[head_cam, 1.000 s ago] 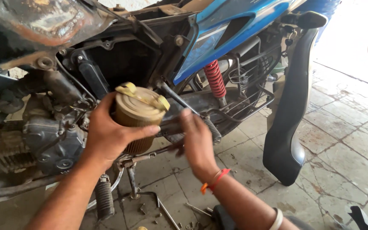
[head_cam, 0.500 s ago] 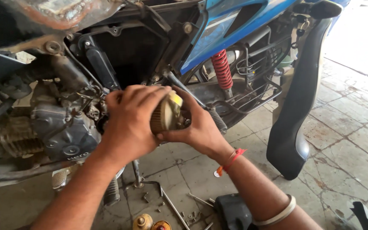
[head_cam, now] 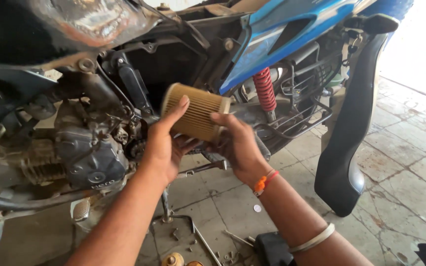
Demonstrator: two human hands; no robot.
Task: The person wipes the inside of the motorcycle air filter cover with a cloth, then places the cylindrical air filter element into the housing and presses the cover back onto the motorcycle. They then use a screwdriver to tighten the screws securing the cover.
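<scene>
We see one motorcycle (head_cam: 124, 98) filling the top, from 9 to 2 o'clock, its side stripped open, with one blue panel (head_cam: 292, 39) and one red spring (head_cam: 265, 89) at 1 o'clock. One black seat (head_cam: 351, 128) leans at 3 o'clock; tiled floor (head_cam: 400, 167) lies open beyond it, toward 4 o'clock. At centre we hold one pleated tan filter (head_cam: 198, 112), a short cylinder, its long axis running from 10 toward 4 o'clock, just clear of the frame. Our left hand (head_cam: 166, 143) cups its near end, fingers spread; our right hand (head_cam: 237, 145) clasps the far end, fingers curled. Small bolts (head_cam: 176, 235) lie at 6 o'clock.
</scene>
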